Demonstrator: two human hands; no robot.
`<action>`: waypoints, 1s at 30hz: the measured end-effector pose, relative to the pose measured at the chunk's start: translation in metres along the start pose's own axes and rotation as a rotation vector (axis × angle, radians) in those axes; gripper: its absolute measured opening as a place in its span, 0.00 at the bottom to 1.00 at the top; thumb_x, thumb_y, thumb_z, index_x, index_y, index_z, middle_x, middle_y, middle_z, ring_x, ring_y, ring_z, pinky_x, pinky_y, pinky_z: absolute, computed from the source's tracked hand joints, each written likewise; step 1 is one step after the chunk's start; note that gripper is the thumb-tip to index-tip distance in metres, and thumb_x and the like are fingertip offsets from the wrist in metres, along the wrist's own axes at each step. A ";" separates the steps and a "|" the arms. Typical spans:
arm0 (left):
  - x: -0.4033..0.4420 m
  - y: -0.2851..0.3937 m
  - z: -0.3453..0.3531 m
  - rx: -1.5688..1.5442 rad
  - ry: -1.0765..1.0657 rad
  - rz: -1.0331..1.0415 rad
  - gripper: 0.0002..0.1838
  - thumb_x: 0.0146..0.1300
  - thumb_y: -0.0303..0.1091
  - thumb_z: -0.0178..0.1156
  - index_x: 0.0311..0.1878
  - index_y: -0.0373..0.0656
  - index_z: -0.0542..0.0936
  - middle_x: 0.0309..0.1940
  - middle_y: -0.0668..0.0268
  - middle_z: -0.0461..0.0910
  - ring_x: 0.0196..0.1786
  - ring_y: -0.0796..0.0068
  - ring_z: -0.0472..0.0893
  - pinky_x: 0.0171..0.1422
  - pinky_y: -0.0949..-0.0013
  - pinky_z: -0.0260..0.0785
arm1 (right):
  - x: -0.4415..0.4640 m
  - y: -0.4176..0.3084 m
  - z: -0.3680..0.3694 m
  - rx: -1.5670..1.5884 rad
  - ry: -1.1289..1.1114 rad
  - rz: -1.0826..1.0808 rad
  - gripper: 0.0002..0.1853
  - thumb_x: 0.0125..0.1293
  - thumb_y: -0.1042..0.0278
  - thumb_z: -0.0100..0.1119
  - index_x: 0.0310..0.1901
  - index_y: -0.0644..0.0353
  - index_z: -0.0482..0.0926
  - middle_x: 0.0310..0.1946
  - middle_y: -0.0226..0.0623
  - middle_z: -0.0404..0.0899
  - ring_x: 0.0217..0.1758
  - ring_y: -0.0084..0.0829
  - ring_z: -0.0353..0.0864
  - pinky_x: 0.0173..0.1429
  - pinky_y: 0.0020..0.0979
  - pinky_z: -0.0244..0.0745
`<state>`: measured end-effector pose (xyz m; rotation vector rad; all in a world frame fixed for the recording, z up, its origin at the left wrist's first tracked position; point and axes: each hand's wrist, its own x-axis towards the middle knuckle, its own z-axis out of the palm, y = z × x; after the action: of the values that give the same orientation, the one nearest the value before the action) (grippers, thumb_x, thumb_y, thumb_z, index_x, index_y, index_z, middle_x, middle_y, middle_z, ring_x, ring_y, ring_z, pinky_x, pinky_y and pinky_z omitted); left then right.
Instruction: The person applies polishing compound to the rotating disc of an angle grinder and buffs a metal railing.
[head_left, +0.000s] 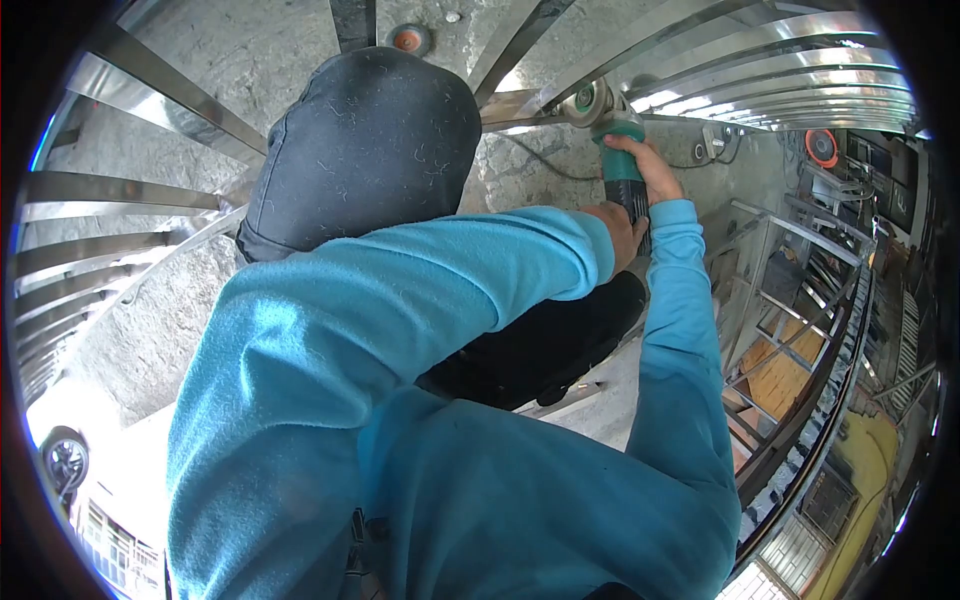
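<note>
the left hand (622, 232) and, nearer the disc (584, 98), right hand (657, 172) are grasping the grinder (619, 166), its long axis pointing up-frame, seemingly beside the metal bar (506, 108).

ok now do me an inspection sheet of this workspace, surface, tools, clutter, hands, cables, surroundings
surface: bare concrete floor, rough and stained
job's things: green and black angle grinder by a frame of shiny metal bars; whether its disc touches metal, cannot tell
clutter: orange-centred disc on the floor, in front of the raised knee
hands: left hand on the grinder's black rear body, right hand at its green part; both bare, no gloves
cables: dark cord loose on the floor near the grinder; its ends cannot be traced
surroundings: metal frames at right, vehicle wheel at lower left
</note>
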<state>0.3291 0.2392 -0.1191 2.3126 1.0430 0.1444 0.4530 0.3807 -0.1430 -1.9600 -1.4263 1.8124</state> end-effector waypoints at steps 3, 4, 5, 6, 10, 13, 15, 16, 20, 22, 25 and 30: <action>0.002 0.000 -0.001 -0.125 -0.037 0.013 0.59 0.41 0.27 0.71 0.79 0.36 0.51 0.48 0.34 0.72 0.42 0.50 0.84 0.36 0.56 0.78 | -0.003 0.003 0.003 -0.012 0.011 0.020 0.23 0.58 0.58 0.72 0.46 0.66 0.75 0.31 0.42 0.80 0.27 0.35 0.83 0.30 0.32 0.80; 0.003 0.001 0.000 -0.125 -0.038 0.016 0.59 0.41 0.27 0.71 0.79 0.36 0.51 0.48 0.34 0.72 0.42 0.50 0.84 0.36 0.56 0.78 | -0.007 0.001 0.008 -0.020 0.039 0.012 0.23 0.57 0.58 0.73 0.46 0.66 0.75 0.31 0.42 0.80 0.28 0.35 0.83 0.30 0.32 0.80; 0.003 0.002 0.000 -0.087 -0.045 0.005 0.59 0.42 0.27 0.71 0.79 0.36 0.51 0.48 0.34 0.73 0.42 0.49 0.84 0.37 0.57 0.78 | -0.011 0.000 0.011 -0.027 0.067 0.003 0.24 0.57 0.58 0.73 0.47 0.66 0.75 0.31 0.42 0.80 0.28 0.35 0.83 0.31 0.32 0.80; 0.002 0.003 0.001 -0.049 -0.053 -0.006 0.58 0.42 0.27 0.70 0.79 0.36 0.51 0.48 0.35 0.73 0.43 0.49 0.84 0.38 0.57 0.78 | -0.009 0.001 0.008 -0.023 0.070 0.003 0.24 0.57 0.58 0.73 0.47 0.66 0.75 0.31 0.42 0.80 0.28 0.35 0.83 0.31 0.32 0.80; 0.013 -0.003 0.027 -0.085 0.070 -0.028 0.57 0.44 0.28 0.70 0.78 0.35 0.51 0.48 0.34 0.74 0.43 0.49 0.83 0.39 0.56 0.78 | -0.002 0.001 0.004 0.017 0.022 0.021 0.27 0.56 0.59 0.74 0.50 0.65 0.72 0.33 0.43 0.80 0.29 0.35 0.84 0.31 0.32 0.81; 0.022 -0.004 0.031 -0.211 0.000 -0.065 0.55 0.46 0.29 0.70 0.78 0.33 0.52 0.47 0.35 0.75 0.43 0.48 0.83 0.39 0.55 0.78 | -0.004 0.001 0.009 0.005 0.027 0.004 0.28 0.55 0.59 0.74 0.51 0.65 0.71 0.33 0.43 0.80 0.29 0.35 0.84 0.30 0.33 0.81; 0.003 -0.002 0.007 -0.092 -0.013 0.016 0.52 0.47 0.29 0.69 0.77 0.33 0.54 0.45 0.38 0.77 0.44 0.50 0.83 0.40 0.54 0.78 | -0.007 0.004 0.011 0.000 0.031 -0.004 0.28 0.55 0.59 0.74 0.50 0.66 0.71 0.33 0.43 0.80 0.28 0.35 0.84 0.30 0.33 0.81; 0.001 -0.002 0.007 -0.089 -0.017 0.025 0.52 0.47 0.29 0.69 0.77 0.33 0.54 0.45 0.38 0.77 0.44 0.50 0.83 0.40 0.54 0.78 | -0.008 0.005 0.011 0.022 0.049 0.008 0.25 0.55 0.60 0.74 0.49 0.64 0.74 0.33 0.40 0.79 0.29 0.34 0.83 0.30 0.33 0.81; -0.010 -0.002 -0.015 -0.049 -0.066 0.072 0.47 0.51 0.28 0.67 0.76 0.35 0.58 0.43 0.42 0.79 0.45 0.52 0.83 0.41 0.56 0.79 | -0.012 0.026 -0.002 0.189 0.123 0.026 0.23 0.56 0.62 0.72 0.50 0.62 0.75 0.33 0.38 0.78 0.29 0.34 0.82 0.31 0.34 0.81; -0.010 -0.002 -0.022 -0.044 -0.135 0.098 0.45 0.51 0.28 0.66 0.75 0.36 0.61 0.42 0.45 0.80 0.45 0.53 0.84 0.41 0.57 0.79 | -0.016 0.048 -0.002 0.337 0.132 0.002 0.24 0.57 0.61 0.72 0.50 0.63 0.75 0.32 0.39 0.78 0.29 0.35 0.83 0.31 0.34 0.81; -0.008 0.002 -0.013 -0.032 -0.179 0.130 0.33 0.52 0.28 0.66 0.65 0.39 0.74 0.35 0.56 0.84 0.40 0.54 0.86 0.40 0.57 0.79 | -0.036 0.072 0.003 0.583 0.132 0.006 0.24 0.58 0.58 0.70 0.49 0.64 0.75 0.32 0.41 0.78 0.29 0.35 0.83 0.31 0.34 0.82; -0.022 -0.001 -0.005 -0.049 -0.238 0.197 0.33 0.51 0.28 0.66 0.65 0.40 0.74 0.36 0.54 0.83 0.39 0.54 0.86 0.39 0.53 0.79 | -0.037 0.118 0.017 0.896 0.140 -0.044 0.23 0.61 0.53 0.67 0.47 0.65 0.75 0.31 0.43 0.80 0.29 0.35 0.84 0.32 0.34 0.83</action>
<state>0.3112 0.2265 -0.1124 2.3172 0.6865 -0.0273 0.5087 0.2824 -0.1965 -1.5007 -0.4452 1.7809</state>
